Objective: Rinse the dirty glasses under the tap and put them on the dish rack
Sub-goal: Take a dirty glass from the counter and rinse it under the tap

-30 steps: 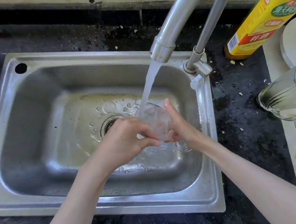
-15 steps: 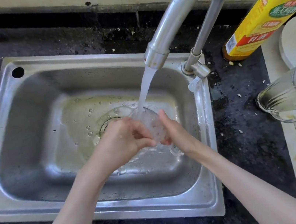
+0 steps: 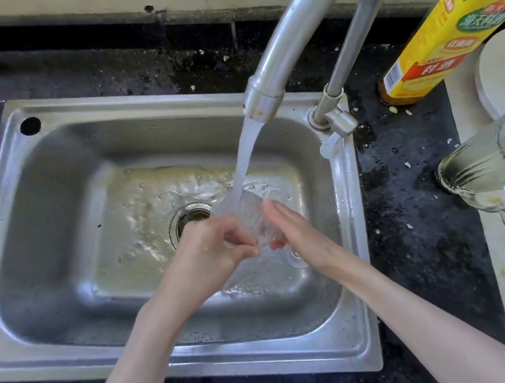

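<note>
Left hand (image 3: 212, 247) fingers curled, pinching glass (image 3: 253, 216); right hand (image 3: 293, 229) wraps its other side, fingers fairly straight along it. Glass over sink (image 3: 51, 223), directly under tap (image 3: 263, 100) stream. Looks like clear stemmed glass, foot below right hand; blurred by water. Judgement: mid-rinse — turn it slowly, let water run inside & out, firm grip since wet. More glasses (image 3: 488, 167) wait on counter (image 3: 416, 231), right.
</note>
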